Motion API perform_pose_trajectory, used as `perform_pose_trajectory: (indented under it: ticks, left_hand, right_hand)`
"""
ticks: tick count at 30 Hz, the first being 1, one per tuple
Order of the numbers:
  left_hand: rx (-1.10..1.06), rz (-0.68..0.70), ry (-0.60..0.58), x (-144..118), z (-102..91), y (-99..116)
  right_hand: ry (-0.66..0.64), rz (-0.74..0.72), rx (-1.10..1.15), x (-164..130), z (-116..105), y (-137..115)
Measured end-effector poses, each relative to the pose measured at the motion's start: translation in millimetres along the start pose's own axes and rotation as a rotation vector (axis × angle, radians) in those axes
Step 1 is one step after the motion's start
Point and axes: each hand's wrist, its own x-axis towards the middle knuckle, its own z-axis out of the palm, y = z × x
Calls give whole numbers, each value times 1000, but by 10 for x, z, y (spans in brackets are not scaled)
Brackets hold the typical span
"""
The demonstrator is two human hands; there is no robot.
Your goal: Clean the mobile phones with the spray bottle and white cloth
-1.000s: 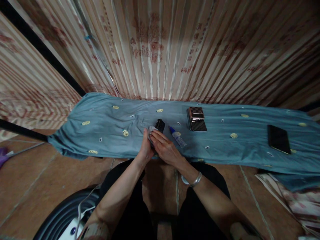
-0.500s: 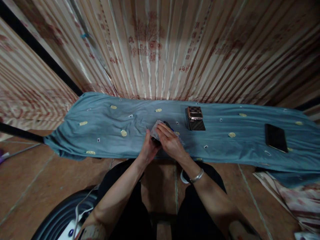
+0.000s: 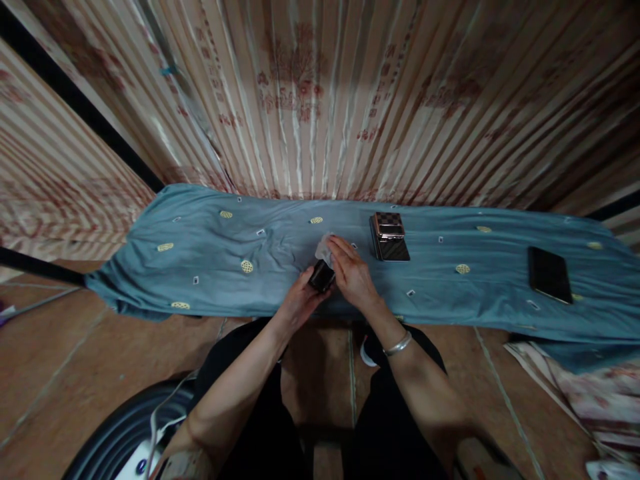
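Note:
My left hand [image 3: 300,297] is closed around a small black box-like object [image 3: 321,276], held over the front edge of the cloth-covered table. Its exact kind does not show. Just beside it, my right hand [image 3: 351,270] pinches a crumpled whitish tissue [image 3: 325,248], which sticks out past the fingertips toward the far side. The fingers of this hand are close to the black object's right side; whether they touch it I cannot tell. A silver bracelet [image 3: 399,344] circles my right wrist.
On the blue-green tablecloth [image 3: 280,223], a checkered metallic case [image 3: 389,225] sits on dark flat items [image 3: 393,250]. A black flat device [image 3: 549,274] lies far right. Patterned curtains [image 3: 310,100] hang behind. A coiled black hose-like thing [image 3: 107,427] rests on the floor at left.
My right hand with the tissue has come off the black object, moving right and slightly away. The object's dark top, covered before, is now exposed in my left hand.

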Motion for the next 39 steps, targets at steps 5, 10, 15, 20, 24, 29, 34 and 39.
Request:
perform_pose_trajectory:
  ticks: [5,10,15,20,24,29,34,39]
  left_hand:
    - [0,-22,-36,-14,2,15]
    - [2,-31,-64,-25,0,42]
    - [3,6,-62,-60,33,56]
    - [-5,55,-148,-106,89,53]
    - [17,88,-171,-84,85,50]
    - [33,149,-104,-18,42,53]
    - [-8,219,-69,30,18,54]
    - [7,263,-64,75,-4,38]
  right_hand:
    - [0,88,59,5,2,17]
    - [24,195,96,-2,-4,83]
    - [58,302,248,17,17,179]
    - [136,490,575,48,113,243]
    - [170,557,662,39,166,252]
    - [223,643,730,46,195,180]
    - [282,667,820,98,203,63]
    - [240,663,800,78,245,10]
